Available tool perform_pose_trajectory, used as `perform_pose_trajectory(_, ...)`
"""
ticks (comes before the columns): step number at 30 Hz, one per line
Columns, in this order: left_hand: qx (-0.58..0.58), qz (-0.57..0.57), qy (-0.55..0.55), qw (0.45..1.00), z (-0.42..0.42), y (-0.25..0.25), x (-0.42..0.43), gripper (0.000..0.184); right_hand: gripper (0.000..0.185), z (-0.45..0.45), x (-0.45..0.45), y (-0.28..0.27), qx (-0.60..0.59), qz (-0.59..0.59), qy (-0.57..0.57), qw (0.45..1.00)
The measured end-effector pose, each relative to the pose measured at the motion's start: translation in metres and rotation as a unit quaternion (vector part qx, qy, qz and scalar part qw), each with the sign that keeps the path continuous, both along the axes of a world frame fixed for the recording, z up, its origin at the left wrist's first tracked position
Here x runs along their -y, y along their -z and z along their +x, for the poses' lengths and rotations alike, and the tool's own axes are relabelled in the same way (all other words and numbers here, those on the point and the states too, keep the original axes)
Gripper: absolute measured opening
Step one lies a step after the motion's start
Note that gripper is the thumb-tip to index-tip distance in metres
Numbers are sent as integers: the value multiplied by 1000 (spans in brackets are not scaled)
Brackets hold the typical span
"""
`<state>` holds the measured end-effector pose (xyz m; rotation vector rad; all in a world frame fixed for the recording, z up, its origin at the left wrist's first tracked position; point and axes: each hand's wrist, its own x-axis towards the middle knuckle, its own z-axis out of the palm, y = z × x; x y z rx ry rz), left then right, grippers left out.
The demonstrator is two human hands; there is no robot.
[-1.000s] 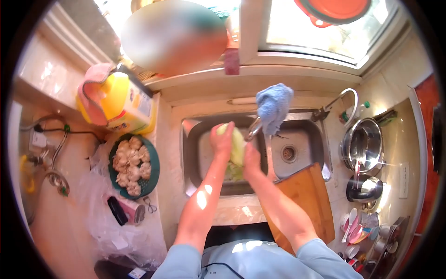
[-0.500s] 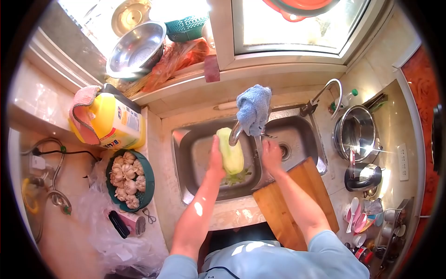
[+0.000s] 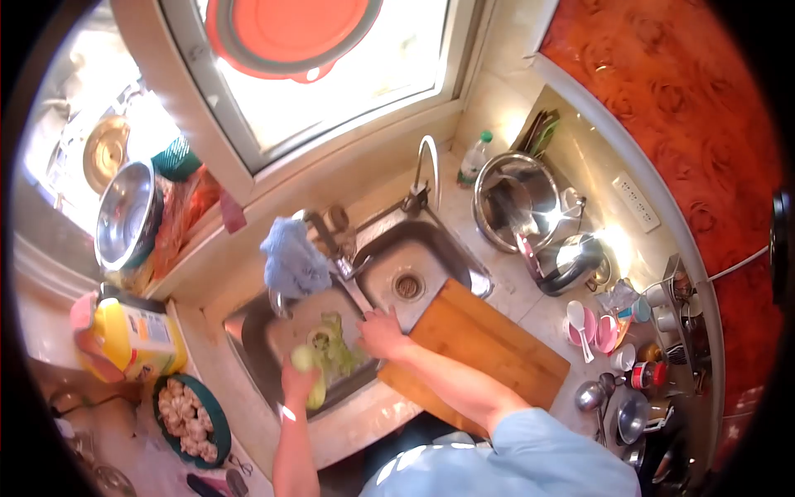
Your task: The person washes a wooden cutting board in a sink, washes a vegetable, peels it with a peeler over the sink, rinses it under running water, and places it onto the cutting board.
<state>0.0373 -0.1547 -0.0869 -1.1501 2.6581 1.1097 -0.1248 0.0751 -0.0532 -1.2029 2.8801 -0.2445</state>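
Note:
My left hand (image 3: 296,383) is wrapped round a pale green peeled vegetable (image 3: 315,389) low in the left sink basin (image 3: 261,364). Green peelings (image 3: 335,349) lie on the basin floor beside it. My right hand (image 3: 383,333) rests near the divider between the two basins, next to the cutting board's left corner; its fingers are apart and nothing is in them. A blue cloth (image 3: 294,257) hangs over the faucet. The wooden cutting board (image 3: 480,348) lies across the front edge of the right basin (image 3: 389,269).
On the left stand a green basket (image 3: 217,418) of garlic bulbs (image 3: 186,418) and a yellow jug (image 3: 137,340). To the right are steel bowls (image 3: 489,207), a kettle (image 3: 571,265), a bottle (image 3: 474,161), spoons and cups. A steel bowl (image 3: 126,217) sits by the window.
The view has swung to the right. My left hand has lowered the vegetable towards the basin's front. My right hand, earlier beside the vegetable, is now at the divider near the board.

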Motion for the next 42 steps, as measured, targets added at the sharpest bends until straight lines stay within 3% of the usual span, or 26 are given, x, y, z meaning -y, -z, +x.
perform_pose_trajectory(2,-66,-67,-1,996,25,30,7,70,22,-21,-35,-41,-12,-185,111,976)
perform_pose_trajectory(3,-58,112,-77,989,22,8,7,70,16,-40,-71,-66,-72,-196,123,970)
perform_pose_trajectory(4,-46,284,-158,945,20,-27,7,69,10,-59,-107,-90,-133,-205,138,960)
perform_pose_trajectory(5,-45,320,-168,931,17,-43,12,67,15,-68,-138,-127,-211,-219,218,928)
perform_pose_trajectory(7,-163,349,-132,914,17,-42,22,62,28,-91,-205,-139,-207,-53,369,905)
perform_pose_trajectory(8,-223,367,-116,895,17,-50,28,58,44,-100,-231,-143,-173,2,397,901)
perform_pose_trajectory(10,-183,496,-294,796,20,-14,52,55,62,-112,-263,-145,-34,81,425,901)
perform_pose_trajectory(12,-161,318,-311,881,12,14,34,49,69,-130,-280,-139,79,63,417,903)
perform_pose_trajectory(13,-173,331,-337,865,9,9,18,46,68,-136,-295,-114,-49,85,359,928)
perform_pose_trajectory(14,-201,401,-335,828,8,-2,5,47,61,-143,-303,-109,-19,36,338,940)
perform_pose_trajectory(16,-228,551,-360,717,12,-4,-9,49,53,-147,-302,-107,22,60,364,929)
perform_pose_trajectory(18,-197,614,-364,672,5,-37,-30,56,50,-150,-304,-105,4,35,349,936)
perform_pose_trajectory(22,-189,663,-362,628,-1,-63,-56,55,39,-143,-305,-113,-9,-62,357,932)
perform_pose_trajectory(25,-159,629,-391,652,-3,-77,-72,55,41,-108,-302,-127,9,-148,334,931)
perform_pose_trajectory(26,-125,622,-400,661,0,-79,-72,54,43,-93,-296,-132,-21,-96,387,917)
perform_pose_trajectory(28,-153,661,-400,617,7,-75,-72,54,44,-59,-280,-145,-13,-185,388,903)
perform_pose_trajectory(30,-177,662,-422,593,13,-75,-73,54,41,-24,-274,-137,-143,-233,267,924)
perform_pose_trajectory(32,-203,633,-462,587,9,-84,-80,55,41,24,-249,-116,-152,-288,225,918)
perform_pose_trajectory(34,-223,625,-493,563,9,-94,-84,53,39,69,-190,-154,170,-370,308,860)
perform_pose_trajectory(36,-237,631,-493,551,18,-94,-86,51,41,93,-152,-135,345,-269,263,860)
perform_pose_trajectory(38,-274,621,-501,537,16,-108,-93,51,38,121,-104,-101,278,-368,159,873)
perform_pose_trajectory(40,-307,614,-507,522,27,-107,-98,51,45,129,-67,-93,179,-341,45,922)
perform_pose_trajectory(42,-343,615,-501,504,32,-102,-97,51,51,137,-50,-99,181,-349,2,920)
